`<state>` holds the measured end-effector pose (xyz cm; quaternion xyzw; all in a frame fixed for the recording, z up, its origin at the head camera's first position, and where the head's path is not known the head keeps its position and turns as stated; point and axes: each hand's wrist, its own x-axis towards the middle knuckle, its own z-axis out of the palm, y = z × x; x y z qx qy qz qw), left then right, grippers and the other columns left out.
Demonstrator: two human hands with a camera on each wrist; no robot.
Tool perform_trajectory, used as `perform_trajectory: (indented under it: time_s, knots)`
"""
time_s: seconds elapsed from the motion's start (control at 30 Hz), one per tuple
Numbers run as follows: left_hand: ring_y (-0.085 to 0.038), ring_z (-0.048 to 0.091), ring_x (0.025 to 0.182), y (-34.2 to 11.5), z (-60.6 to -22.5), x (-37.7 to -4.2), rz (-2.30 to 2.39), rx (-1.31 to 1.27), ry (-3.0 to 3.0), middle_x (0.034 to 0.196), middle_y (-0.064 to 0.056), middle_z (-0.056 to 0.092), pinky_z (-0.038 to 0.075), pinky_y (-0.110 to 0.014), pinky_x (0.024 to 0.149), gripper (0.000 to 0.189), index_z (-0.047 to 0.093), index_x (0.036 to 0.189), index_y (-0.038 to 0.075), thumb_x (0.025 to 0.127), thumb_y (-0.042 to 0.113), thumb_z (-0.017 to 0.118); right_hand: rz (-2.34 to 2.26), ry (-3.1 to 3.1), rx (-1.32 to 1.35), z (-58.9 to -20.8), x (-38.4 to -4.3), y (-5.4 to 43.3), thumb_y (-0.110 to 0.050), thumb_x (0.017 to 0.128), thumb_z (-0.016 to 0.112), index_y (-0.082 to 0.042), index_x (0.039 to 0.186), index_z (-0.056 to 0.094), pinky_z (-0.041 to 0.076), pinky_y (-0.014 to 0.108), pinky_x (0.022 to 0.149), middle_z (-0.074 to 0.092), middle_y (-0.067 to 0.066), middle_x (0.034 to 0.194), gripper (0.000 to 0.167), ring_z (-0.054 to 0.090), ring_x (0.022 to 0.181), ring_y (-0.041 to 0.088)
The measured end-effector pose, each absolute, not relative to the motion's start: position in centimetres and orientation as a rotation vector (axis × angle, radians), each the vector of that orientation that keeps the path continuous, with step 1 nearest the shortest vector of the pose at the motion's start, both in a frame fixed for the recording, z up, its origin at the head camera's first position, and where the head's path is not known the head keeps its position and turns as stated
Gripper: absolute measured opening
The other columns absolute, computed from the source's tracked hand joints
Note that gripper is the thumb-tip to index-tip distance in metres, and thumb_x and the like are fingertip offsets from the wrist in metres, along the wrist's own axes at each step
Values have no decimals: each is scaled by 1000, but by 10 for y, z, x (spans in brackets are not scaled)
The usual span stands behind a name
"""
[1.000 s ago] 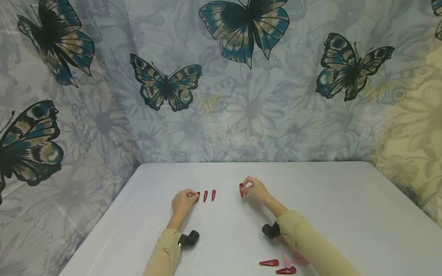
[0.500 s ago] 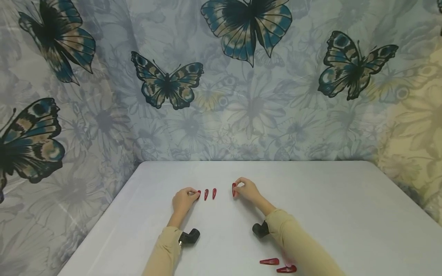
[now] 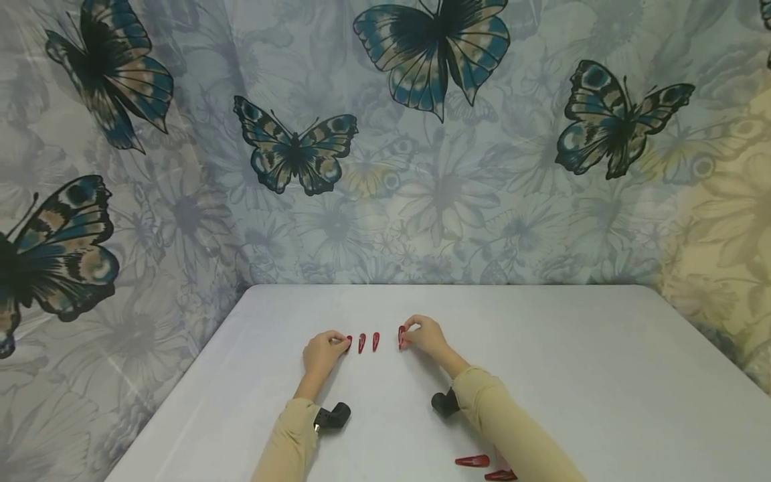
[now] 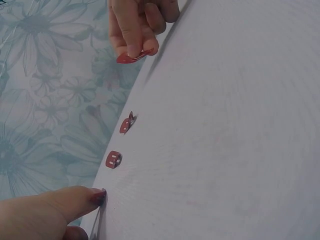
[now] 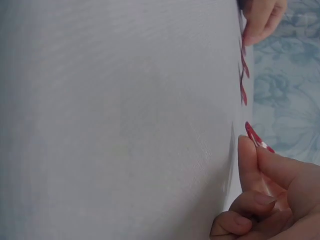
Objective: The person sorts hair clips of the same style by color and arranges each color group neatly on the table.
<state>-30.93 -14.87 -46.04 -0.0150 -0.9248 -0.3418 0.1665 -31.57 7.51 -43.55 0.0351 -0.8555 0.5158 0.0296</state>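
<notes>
My right hand (image 3: 426,337) pinches a red snap hair clip (image 3: 401,337) between thumb and finger, held over the far part of the table. In the right wrist view this hair clip (image 5: 253,134) sticks out past the fingertips. To the left, the thumb and finger of my left hand (image 3: 321,355) pinch another red hair clip (image 3: 349,341), partly hidden by the fingers. Between the hands two red clips lie side by side: one hair clip (image 3: 362,343) nearer the left hand, the other hair clip (image 3: 376,341) nearer the right. The left wrist view shows their folded ends.
Two more red hair clips lie near the front of the white table (image 3: 554,375); one clip (image 3: 472,461) is fully visible, while the right sleeve (image 3: 512,422) borders the other clip (image 3: 500,475). Something pink shows beside that sleeve. A butterfly-patterned backdrop (image 3: 446,221) rises behind the table.
My right hand has moved left with its hair clip, closer to the two lying clips. The left hand stays at the row's left end. Pink items near the right sleeve are now mostly covered.
</notes>
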Motion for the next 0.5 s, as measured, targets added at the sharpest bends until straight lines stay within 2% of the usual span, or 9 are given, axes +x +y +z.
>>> perform_trajectory:
  time_s: [0.27, 0.5]
  knots:
    - [-11, 38, 49, -147, -460, -309, -948, -51, -2630, 56, 6, 53, 32, -29, 50, 12, 68, 72, 12, 74, 23, 71, 1446, -2726, 119, -433, -318, 63, 0, 75, 67, -4, 72, 58, 37, 24, 56, 59, 3, 53, 10, 52, 48, 9]
    - [-11, 39, 50, -148, -459, -309, -937, -54, -2627, 59, 4, 55, 34, -30, 51, 12, 68, 73, 12, 74, 24, 71, 1324, -2763, 66, -434, -319, 56, -5, 74, 69, -5, 74, 61, 36, 27, 55, 59, -2, 56, 8, 48, 57, 12]
